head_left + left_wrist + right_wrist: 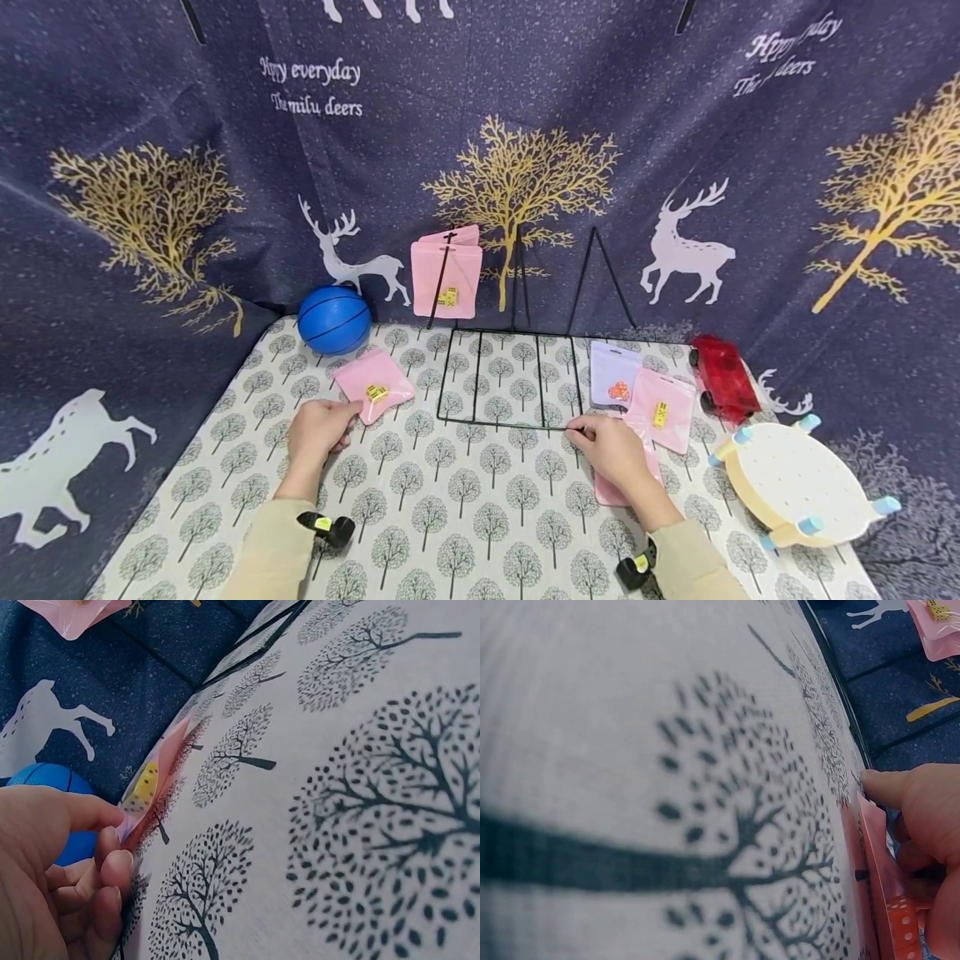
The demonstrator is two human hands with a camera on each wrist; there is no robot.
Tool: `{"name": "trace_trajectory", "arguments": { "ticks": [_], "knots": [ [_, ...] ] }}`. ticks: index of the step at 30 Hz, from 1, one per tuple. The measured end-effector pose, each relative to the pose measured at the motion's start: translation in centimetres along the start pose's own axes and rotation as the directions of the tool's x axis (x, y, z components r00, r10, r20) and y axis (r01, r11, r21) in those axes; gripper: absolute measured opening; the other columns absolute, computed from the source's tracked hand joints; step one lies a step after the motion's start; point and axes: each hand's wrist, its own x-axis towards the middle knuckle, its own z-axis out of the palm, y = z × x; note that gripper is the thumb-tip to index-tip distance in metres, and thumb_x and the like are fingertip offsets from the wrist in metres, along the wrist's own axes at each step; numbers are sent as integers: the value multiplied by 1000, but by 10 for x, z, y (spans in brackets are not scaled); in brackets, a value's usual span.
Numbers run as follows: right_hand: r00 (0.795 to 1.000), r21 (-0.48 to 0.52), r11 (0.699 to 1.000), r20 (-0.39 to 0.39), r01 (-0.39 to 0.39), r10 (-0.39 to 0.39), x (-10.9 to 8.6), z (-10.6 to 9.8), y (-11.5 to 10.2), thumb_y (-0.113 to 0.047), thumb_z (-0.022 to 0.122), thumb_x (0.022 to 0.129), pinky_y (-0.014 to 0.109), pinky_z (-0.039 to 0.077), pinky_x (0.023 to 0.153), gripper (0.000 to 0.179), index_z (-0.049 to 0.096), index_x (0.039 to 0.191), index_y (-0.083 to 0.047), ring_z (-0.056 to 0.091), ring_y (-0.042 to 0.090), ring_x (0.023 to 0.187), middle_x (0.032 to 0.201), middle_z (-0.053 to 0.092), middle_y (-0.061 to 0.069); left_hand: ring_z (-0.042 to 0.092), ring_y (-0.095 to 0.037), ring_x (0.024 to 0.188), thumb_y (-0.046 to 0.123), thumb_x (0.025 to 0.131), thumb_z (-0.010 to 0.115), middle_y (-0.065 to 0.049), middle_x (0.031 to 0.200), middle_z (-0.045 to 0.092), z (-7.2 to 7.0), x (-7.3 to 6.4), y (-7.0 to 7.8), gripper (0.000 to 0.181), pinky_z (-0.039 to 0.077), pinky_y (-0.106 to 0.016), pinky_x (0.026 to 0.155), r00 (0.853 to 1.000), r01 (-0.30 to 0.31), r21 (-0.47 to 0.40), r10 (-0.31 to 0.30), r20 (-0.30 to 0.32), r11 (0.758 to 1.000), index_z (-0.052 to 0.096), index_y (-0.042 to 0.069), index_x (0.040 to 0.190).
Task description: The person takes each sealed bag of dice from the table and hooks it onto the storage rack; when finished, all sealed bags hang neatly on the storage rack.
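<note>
My left hand (318, 435) pinches the near corner of a pink zip bag (378, 371) with yellow dice inside; the bag's edge stands up off the cloth in the left wrist view. At the front right corner of a black wire display rack (498, 425), my right hand (611, 450) grips the wire with its fingertips. Two pink bags (447, 279) hang on the rack's left hook, the front one showing yellow dice. A pink bag (611, 492) lies partly hidden under my right hand, and orange dice (905, 930) show beside the curled fingers in the right wrist view.
Right of the rack lie a lilac bag (607, 367) with orange dice and a pink bag (678, 417) with yellow dice. Beyond are a red toy car (723, 375) and an upturned white stool (795, 475). A blue ball (333, 321) sits at the back left.
</note>
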Motion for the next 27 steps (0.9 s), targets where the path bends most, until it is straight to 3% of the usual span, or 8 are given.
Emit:
{"name": "trace_trajectory", "arguments": {
  "ticks": [2,5,9,13,17,22,27],
  "knots": [
    [1000,-2,1000,0,-2,2,0,0,0,-31,79,94,33,37,50,12,79,105,-27,43,12,54,61,49,-10,66,-19,57,52,92,71,-4,69,71,0,0,1,42,49,-34,55,1000,-12,23,12,-10,1000,77,10,94],
    [1000,-3,1000,2,-4,4,0,0,0,-31,79,94,33,36,49,12,80,105,-27,42,12,53,60,49,-10,70,-30,80,56,91,69,-12,95,76,0,0,5,53,50,-40,65,999,-29,93,33,-42,995,75,8,113],
    [1000,-3,1000,5,-9,9,0,0,0,-31,79,94,32,34,48,12,79,105,-27,40,12,52,59,48,-10,63,-45,110,61,89,67,-22,130,66,3,0,12,77,50,-52,81,997,-24,159,36,-69,987,59,4,141],
    [1000,-3,1000,3,-8,8,0,0,0,-32,79,94,32,34,48,12,79,105,-27,40,12,52,59,47,-10,59,-48,116,64,87,69,-24,133,61,9,-1,19,91,48,-60,87,994,-15,148,31,-104,989,46,3,151],
    [1000,-3,1000,-5,-2,2,0,0,1,-31,79,94,32,34,48,12,79,104,-27,40,12,52,59,47,-10,53,-52,122,64,85,73,-28,138,53,18,0,25,99,46,-65,92,987,-45,130,64,-148,991,40,1,153],
    [1000,4,1000,-11,7,-7,-1,0,1,-31,79,94,32,34,48,11,80,104,-27,40,11,51,59,47,-10,44,-56,129,64,82,76,-37,142,43,29,5,31,111,40,-71,99,978,-55,205,94,-185,977,31,-3,157],
    [1000,10,1000,-6,4,-4,-1,0,1,-32,79,94,32,34,48,11,79,105,-28,41,11,51,59,48,-11,41,-55,130,64,79,79,-38,142,42,37,8,34,115,38,-70,102,975,-49,258,102,-199,965,29,-2,158]
  ]
}}
